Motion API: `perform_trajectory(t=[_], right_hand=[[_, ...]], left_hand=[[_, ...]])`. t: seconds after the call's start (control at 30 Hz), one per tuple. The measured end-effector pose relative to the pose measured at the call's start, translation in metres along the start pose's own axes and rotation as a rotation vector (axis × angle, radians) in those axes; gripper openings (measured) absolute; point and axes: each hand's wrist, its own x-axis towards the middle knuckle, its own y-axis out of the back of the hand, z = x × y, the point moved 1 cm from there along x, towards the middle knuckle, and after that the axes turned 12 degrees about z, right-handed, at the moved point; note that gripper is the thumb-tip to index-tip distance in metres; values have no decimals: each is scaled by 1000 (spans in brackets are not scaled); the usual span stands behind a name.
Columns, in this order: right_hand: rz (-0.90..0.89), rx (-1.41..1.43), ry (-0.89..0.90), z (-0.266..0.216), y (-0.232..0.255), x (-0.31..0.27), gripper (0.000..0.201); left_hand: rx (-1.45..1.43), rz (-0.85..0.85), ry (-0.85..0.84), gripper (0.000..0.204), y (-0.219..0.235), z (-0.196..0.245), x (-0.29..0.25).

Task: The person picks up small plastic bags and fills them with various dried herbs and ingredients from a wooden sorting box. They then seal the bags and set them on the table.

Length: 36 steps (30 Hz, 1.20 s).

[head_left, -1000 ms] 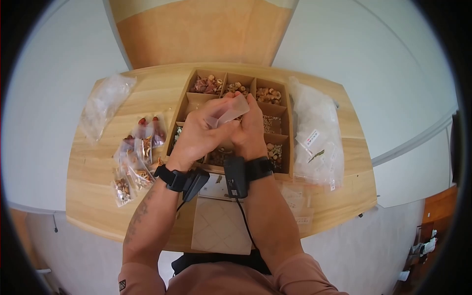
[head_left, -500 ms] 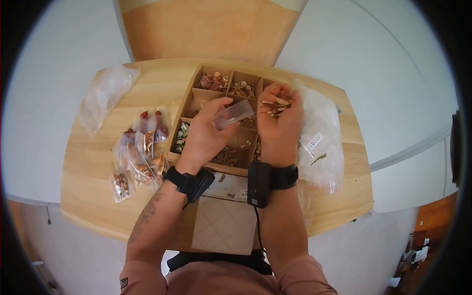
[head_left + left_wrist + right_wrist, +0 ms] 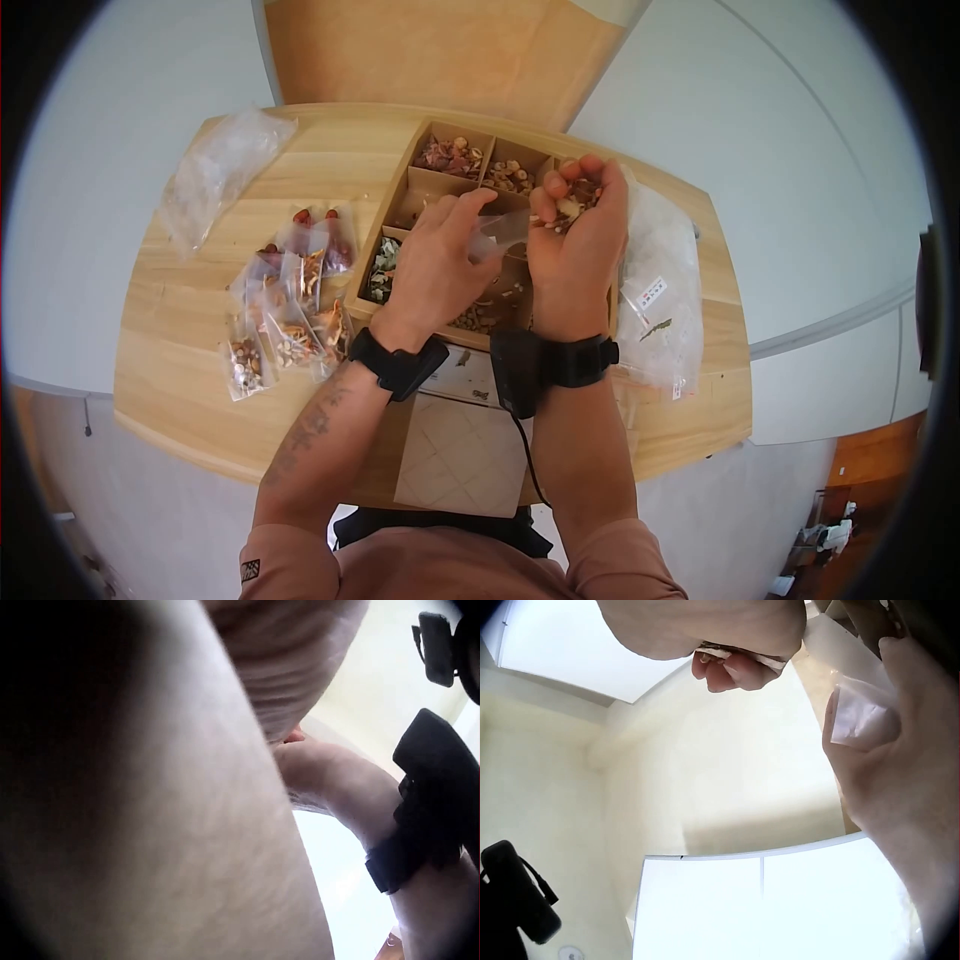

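In the head view my left hand (image 3: 440,262) holds a small clear plastic bag (image 3: 503,232) between thumb and fingers, its mouth turned toward the right. Beside it my right hand (image 3: 582,255) is cupped palm-up, fingers curled round a handful of dried slices (image 3: 577,206). Pale slices (image 3: 714,652) also peek out under those fingers in the right wrist view, where the bag (image 3: 862,720) sits in the left hand. Both hands are above a divided cardboard box (image 3: 434,183) of dried ingredients. My own forearm covers much of the left wrist view.
Several filled small bags (image 3: 296,342) lie left of the box. A large crumpled clear bag (image 3: 225,172) is at the back left, and another large bag (image 3: 668,285) with a label lies on the right. A white flat device (image 3: 466,370) and a pale square sheet (image 3: 460,455) are in front.
The hands were together over the box, then the right hand moved right with its handful of slices. Now the left hand has brought the small bag close to the right hand again.
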Motion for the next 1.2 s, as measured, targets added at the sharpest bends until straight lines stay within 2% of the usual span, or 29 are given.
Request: perform_trajectory(t=[0.37, 0.6, 0.77, 1.2], right_hand=[[30, -112, -15, 7, 11, -4, 25], [39, -100, 49, 13, 14, -2, 26], [97, -135, 83, 13, 12, -7, 26], [92, -148, 85, 9, 12, -14, 26]], left_hand=[[-27, 14, -30, 60, 2, -2, 0], [-52, -5, -39, 63, 4, -1, -1], [-74, -3, -20, 66, 3, -2, -2], [-105, -9, 35, 67, 2, -3, -1]])
